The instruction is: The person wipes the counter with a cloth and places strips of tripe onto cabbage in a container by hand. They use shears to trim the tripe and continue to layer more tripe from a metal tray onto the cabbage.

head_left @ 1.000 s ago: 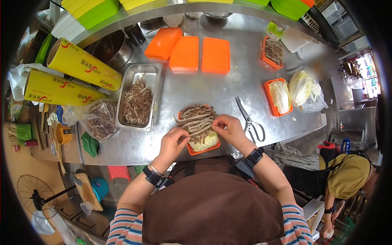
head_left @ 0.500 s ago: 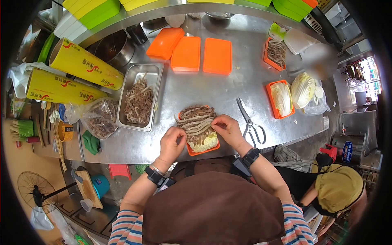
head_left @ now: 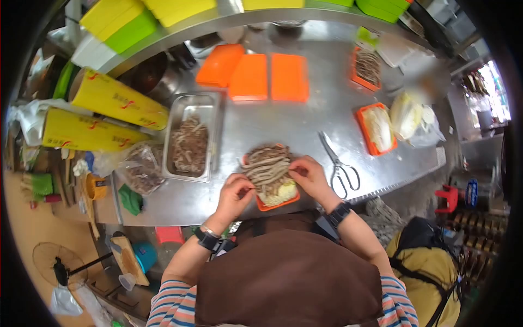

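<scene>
In front of me on the steel table sits an orange tray (head_left: 279, 206) holding pale yellow napa cabbage (head_left: 287, 191) at its near end. Greyish-brown, meat-like strips (head_left: 268, 163) are heaped over the cabbage. My left hand (head_left: 235, 193) is at the left edge of the heap, thumb and fingers pinched at the strips. On the opposite side my right hand (head_left: 311, 177) is closed too, fingertips against the strips' right ends. What lies between the fingertips is partly hidden. Black-handled scissors (head_left: 339, 169) lie right of my right hand, blades pointing away.
A steel pan (head_left: 190, 144) of similar strips stands left, beside a filled plastic bag (head_left: 143, 169) and yellow film boxes (head_left: 95, 131). Orange lids (head_left: 289, 77) lie behind. At right are a tray of cabbage (head_left: 377, 131) and a tray of strips (head_left: 366, 68). A co-worker (head_left: 425, 261) is at lower right.
The view has shifted and blurred slightly. Both my hands stay at the strips, the left one now closer against the heap. The co-worker at right has changed posture.
</scene>
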Available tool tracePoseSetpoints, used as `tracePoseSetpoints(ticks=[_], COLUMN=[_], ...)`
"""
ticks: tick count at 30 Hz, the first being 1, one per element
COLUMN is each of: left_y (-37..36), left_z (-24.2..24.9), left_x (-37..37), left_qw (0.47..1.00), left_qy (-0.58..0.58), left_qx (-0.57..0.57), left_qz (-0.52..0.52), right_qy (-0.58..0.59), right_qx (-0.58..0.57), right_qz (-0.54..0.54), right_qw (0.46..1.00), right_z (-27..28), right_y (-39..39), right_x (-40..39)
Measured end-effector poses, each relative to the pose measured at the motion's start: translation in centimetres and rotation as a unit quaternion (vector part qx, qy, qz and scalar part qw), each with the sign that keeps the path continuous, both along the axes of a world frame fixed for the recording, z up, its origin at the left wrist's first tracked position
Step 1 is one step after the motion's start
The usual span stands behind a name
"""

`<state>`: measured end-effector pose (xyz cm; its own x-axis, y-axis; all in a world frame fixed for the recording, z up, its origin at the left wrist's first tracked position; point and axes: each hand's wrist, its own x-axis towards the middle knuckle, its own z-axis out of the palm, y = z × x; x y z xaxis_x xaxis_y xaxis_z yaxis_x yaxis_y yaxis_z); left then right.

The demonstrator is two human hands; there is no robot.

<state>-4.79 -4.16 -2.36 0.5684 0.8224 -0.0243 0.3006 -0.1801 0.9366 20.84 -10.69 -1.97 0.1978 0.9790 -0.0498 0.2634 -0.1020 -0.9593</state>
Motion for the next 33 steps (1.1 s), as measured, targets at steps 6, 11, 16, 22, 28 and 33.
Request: tracePoseSetpoints(ticks=[6, 11, 16, 22, 28, 33], left_y=[0.4, 3.0, 13.0, 20.7, 21.3, 21.3], left_z=[3.7, 6.7, 7.3, 3.2, 3.8, 7.8], left_x=[-1.5, -4.2, -6.3, -5.2, -6.8, -10.3], left_qw=[0.989, 0.965, 0.931, 0.873, 0.903, 0.983], left_qy=[0.136, 0.144, 0.223, 0.427, 0.359, -0.097], left_qx=[0.054, 0.220, 0.263, 0.233, 0.231, -0.072], left_qz=[-0.027, 0.010, 0.121, 0.031, 0.039, 0.141], right_qy=[-0.037, -0.114, -0.136, -0.120, -0.085, -0.096], right_qx=[-0.010, -0.010, -0.003, -0.024, -0.036, -0.020], right_qz=[-0.021, -0.040, -0.106, -0.139, -0.170, -0.163], right_qw=[0.999, 0.993, 0.985, 0.983, 0.981, 0.982], right_z=[1.6, 3.7, 3.7, 3.6, 3.9, 5.4], right_y=[-0.3, -0.9, -1.9, -3.1, -4.3, -3.6], right_x=[-0.2, -0.1, 0.3, 0.1, -0.4, -1.0])
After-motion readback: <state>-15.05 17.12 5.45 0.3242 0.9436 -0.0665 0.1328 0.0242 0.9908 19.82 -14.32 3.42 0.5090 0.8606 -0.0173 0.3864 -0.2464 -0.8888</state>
